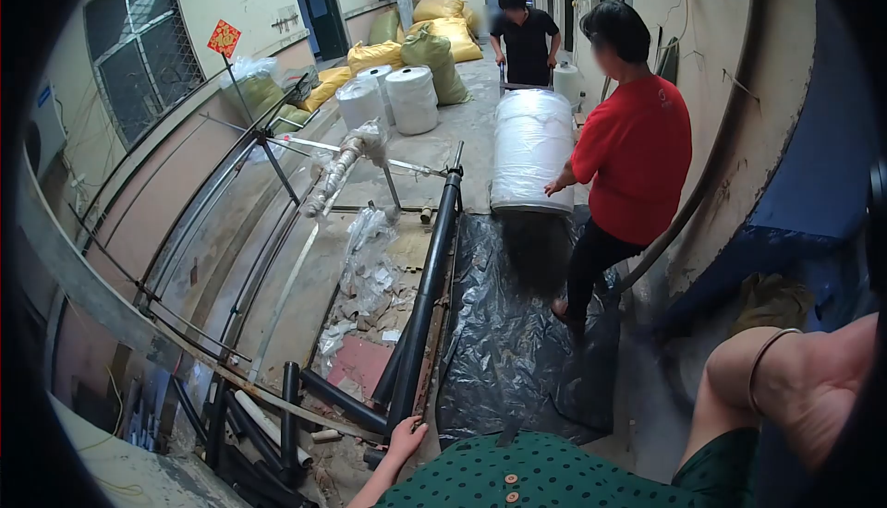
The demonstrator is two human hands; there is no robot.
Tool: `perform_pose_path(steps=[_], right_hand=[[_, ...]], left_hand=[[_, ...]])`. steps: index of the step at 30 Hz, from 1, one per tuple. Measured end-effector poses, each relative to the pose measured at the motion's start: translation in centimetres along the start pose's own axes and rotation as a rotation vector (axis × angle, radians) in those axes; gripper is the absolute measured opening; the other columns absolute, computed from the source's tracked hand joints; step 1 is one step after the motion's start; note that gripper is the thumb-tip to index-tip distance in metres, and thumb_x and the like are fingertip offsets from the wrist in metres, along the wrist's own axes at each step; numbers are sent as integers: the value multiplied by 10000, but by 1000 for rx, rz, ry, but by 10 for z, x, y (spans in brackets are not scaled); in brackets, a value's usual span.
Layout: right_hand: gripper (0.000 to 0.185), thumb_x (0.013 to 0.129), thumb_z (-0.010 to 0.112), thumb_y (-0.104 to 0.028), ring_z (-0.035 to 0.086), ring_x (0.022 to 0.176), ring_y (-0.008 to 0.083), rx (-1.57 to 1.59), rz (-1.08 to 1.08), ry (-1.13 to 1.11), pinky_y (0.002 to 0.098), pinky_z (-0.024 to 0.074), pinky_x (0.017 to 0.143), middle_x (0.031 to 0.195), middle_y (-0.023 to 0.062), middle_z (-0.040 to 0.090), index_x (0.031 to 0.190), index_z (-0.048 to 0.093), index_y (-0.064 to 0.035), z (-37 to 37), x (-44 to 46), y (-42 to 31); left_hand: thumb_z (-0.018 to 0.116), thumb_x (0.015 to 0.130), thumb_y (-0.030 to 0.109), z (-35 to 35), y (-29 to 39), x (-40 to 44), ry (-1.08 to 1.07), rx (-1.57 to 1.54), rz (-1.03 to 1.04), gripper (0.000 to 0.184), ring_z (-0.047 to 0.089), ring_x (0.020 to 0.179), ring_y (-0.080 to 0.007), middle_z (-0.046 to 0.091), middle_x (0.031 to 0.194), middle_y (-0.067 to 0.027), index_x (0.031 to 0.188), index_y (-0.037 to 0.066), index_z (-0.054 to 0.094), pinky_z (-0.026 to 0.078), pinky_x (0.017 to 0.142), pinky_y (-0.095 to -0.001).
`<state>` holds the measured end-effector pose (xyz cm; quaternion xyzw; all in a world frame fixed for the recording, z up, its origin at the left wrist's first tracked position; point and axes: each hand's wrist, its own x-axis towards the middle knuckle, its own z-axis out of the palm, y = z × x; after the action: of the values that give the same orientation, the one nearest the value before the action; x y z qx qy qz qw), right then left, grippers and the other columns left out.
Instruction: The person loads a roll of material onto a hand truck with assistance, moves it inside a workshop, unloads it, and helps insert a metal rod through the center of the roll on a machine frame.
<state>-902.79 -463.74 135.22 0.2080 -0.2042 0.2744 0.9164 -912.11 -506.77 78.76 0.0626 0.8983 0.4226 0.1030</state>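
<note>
My left hand point(407, 436) is at the bottom, its fingers bent over the near end of a rusty metal rail point(439, 346). A long black pipe point(425, 296) lies along that rail. Close to the camera at the lower right is my right hand point(827, 397), with a thin bangle on the wrist; its fingers are cut off by the edge of view. Ahead, a big plastic-wrapped white roll point(533, 148) lies tilted at the edge of a black plastic sheet point(494, 323). A person in red point(637, 157) reaches a hand towards it, and a person in black point(527, 46) stands behind it.
Yellow sacks point(443, 23) and upright wrapped white rolls point(412, 100) stand at the back. Left of the pipe is a metal frame point(277, 171) with crumpled plastic point(370, 249) inside. Several short black pipes point(291, 411) lie lower left. A wall point(739, 120) bounds the right.
</note>
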Motion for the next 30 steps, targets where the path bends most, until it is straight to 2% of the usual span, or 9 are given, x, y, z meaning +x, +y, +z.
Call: perform_pose_path(steps=[5, 13, 17, 22, 25, 26, 28, 29, 30], right_hand=[[417, 960, 269, -478, 410, 1209, 177, -32, -62, -32, 406, 333, 968, 1285, -87, 502, 1241, 519, -299, -5, 6, 1], [409, 951, 281, -456, 418, 1197, 217, -101, -188, -112, 443, 324, 976, 1265, -41, 511, 1211, 529, -263, -14, 12, -6], [405, 946, 286, -445, 422, 1191, 238, -138, -244, -153, 461, 320, 980, 1255, -18, 516, 1196, 535, -245, -23, 10, -13], [401, 941, 294, -432, 428, 1183, 263, -197, -356, -183, 484, 314, 985, 1242, 11, 521, 1178, 541, -223, -4, -4, -22], [399, 938, 298, -423, 431, 1178, 278, -256, -445, -186, 498, 311, 988, 1235, 29, 525, 1167, 545, -210, -2, -2, -26], [398, 936, 300, -421, 432, 1177, 283, -274, -472, -183, 502, 310, 989, 1232, 35, 526, 1163, 547, -205, -12, 4, -35], [397, 934, 303, -415, 434, 1173, 293, -273, -486, -200, 511, 308, 991, 1227, 46, 528, 1156, 549, -196, -23, 7, -34], [396, 933, 304, -412, 435, 1172, 299, -248, -465, -216, 516, 306, 992, 1224, 52, 530, 1152, 551, -192, -58, 25, -36], [396, 932, 306, -410, 436, 1170, 304, -231, -438, -231, 521, 305, 993, 1222, 58, 531, 1148, 552, -188, -65, 26, -29]], left_hand=[[630, 812, 303, -2, 18, 3, -59, -21, -35, 405, 608, 990, -297, 637, 1051, -164, 1102, 22, 612, 479, 847, -359], [625, 814, 327, 0, -4, 13, -103, 21, -28, 416, 618, 975, -291, 647, 1033, -156, 1110, 36, 610, 484, 839, -358], [631, 813, 343, 5, -12, 14, -153, 6, -111, 429, 626, 963, -285, 653, 1007, -164, 1113, 37, 610, 483, 845, -343], [656, 814, 324, 12, -16, 12, -202, -51, -93, 411, 651, 855, -216, 670, 918, -144, 1094, 26, 614, 508, 764, -313], [664, 816, 334, 22, -42, 14, -249, -86, -79, 435, 651, 885, -218, 674, 954, -137, 1117, 25, 608, 503, 804, -312], [644, 859, 299, 21, -41, 15, -289, -6, -92, 433, 614, 950, -163, 666, 998, -119, 1164, -2, 578, 479, 848, -300], [646, 858, 292, 24, -44, 13, -307, 31, -118, 421, 614, 949, -161, 667, 988, -110, 1161, 7, 582, 477, 853, -298], [649, 824, 346, 34, -57, 11, -285, -78, -141, 419, 650, 927, -236, 673, 975, -138, 1100, 32, 622, 504, 809, -324], [637, 830, 345, 37, -62, 10, -300, -61, -147, 421, 648, 936, -251, 670, 987, -145, 1106, 28, 616, 503, 812, -325]])
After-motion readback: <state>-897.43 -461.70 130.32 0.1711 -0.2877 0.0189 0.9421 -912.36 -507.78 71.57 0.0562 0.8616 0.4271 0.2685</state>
